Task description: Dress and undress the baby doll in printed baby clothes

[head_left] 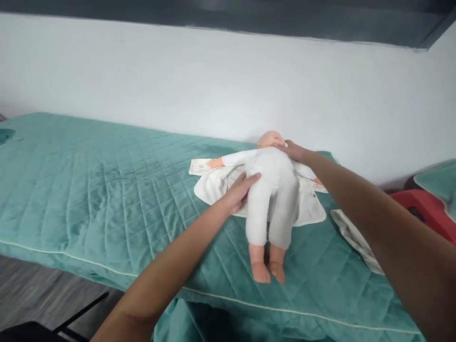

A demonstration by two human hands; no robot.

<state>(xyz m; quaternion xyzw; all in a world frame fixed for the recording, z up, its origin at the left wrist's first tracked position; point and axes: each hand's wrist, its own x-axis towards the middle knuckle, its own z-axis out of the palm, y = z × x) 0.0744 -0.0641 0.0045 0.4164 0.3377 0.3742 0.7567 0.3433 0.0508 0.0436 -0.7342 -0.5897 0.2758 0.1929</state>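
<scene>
A baby doll [272, 171] with a white cloth body lies on its back, its bare feet toward me. Its arms are spread over an opened white baby jacket [213, 185] beneath it. My left hand [240, 191] grips the doll's side at the hip, thumb on top and the other fingers partly hidden along its flank. My right hand [292, 150] is closed at the doll's neck and shoulder, just below the head; some of its fingertips are hard to make out.
The doll rests on a green quilted bed cover [117, 190] along a white wall [142, 80]. To the right lie a folded whitish cloth [352, 235], a red object [423, 209] and a green cushion [440, 180]. Dark grey flooring [39, 280] shows at lower left.
</scene>
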